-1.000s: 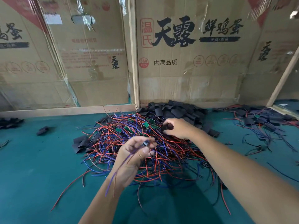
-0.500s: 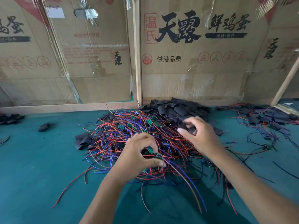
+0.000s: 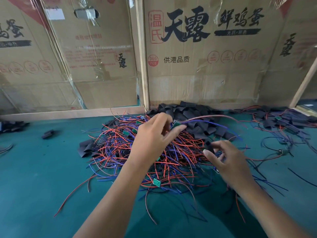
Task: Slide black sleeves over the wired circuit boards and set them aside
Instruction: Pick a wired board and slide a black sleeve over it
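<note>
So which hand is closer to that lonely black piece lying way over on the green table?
The left hand. The lone black sleeve lies far out to its left on the green table, apart from the pile. The right hand is farther still, on the pile's other side.

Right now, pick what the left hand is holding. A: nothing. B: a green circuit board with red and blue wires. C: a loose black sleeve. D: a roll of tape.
B: the left hand pinches a small green circuit board whose red and blue wires trail off to the right, while the right hand holds the black sleeve.
</note>
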`<state>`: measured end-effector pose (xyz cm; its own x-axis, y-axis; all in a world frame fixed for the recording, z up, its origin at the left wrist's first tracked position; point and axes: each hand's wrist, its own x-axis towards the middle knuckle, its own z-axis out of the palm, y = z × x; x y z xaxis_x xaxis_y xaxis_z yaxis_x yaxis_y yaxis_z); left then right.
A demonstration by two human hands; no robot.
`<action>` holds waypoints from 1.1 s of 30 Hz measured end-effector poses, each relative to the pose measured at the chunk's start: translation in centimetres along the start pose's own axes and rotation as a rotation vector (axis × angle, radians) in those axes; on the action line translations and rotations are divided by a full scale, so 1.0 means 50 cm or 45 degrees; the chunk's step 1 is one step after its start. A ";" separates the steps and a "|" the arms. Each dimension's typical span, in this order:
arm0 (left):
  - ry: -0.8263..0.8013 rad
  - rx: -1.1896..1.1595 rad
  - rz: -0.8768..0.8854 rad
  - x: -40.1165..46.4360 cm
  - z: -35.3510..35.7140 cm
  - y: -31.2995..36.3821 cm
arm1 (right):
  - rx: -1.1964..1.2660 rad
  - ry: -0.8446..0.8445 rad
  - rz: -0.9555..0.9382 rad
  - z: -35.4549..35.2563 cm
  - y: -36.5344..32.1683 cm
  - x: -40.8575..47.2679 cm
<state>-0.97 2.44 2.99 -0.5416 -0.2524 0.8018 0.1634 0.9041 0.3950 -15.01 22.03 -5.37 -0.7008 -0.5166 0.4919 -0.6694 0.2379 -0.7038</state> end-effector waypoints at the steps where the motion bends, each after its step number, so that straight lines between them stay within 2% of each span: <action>1: 0.036 -0.020 -0.025 0.007 0.009 0.002 | 0.000 -0.002 0.012 -0.001 0.000 -0.002; 3: 0.157 -0.153 -0.213 0.006 0.020 0.007 | 0.020 0.001 0.046 -0.004 -0.004 -0.002; 6: 0.293 -0.572 -0.526 -0.022 0.020 0.004 | 0.084 0.003 0.039 -0.014 -0.017 -0.001; 10: 0.396 -1.181 -0.893 -0.074 -0.004 -0.002 | 0.192 -0.045 -0.161 -0.019 -0.057 -0.012; 15: 0.268 -1.450 -1.160 -0.146 -0.016 0.010 | 0.515 -0.349 -0.126 0.011 -0.097 -0.032; 19: 0.205 -1.586 -1.198 -0.158 -0.007 0.012 | 0.639 -0.575 -0.007 0.028 -0.115 -0.043; 21: 0.270 -1.667 -1.181 -0.151 -0.005 0.007 | 0.796 -0.738 0.089 0.028 -0.119 -0.044; 24: 0.359 -1.740 -1.125 -0.142 -0.009 -0.002 | 1.139 -0.849 0.213 0.036 -0.130 -0.051; 33: 0.374 -1.527 -1.130 -0.143 -0.021 -0.019 | 1.480 -1.037 0.462 0.046 -0.139 -0.055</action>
<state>3.62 3.04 -2.65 -0.6676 -0.7353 0.1170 0.5145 -0.3421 0.7863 -7.86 19.92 -3.00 -0.1895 -0.9801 0.0598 0.3576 -0.1256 -0.9254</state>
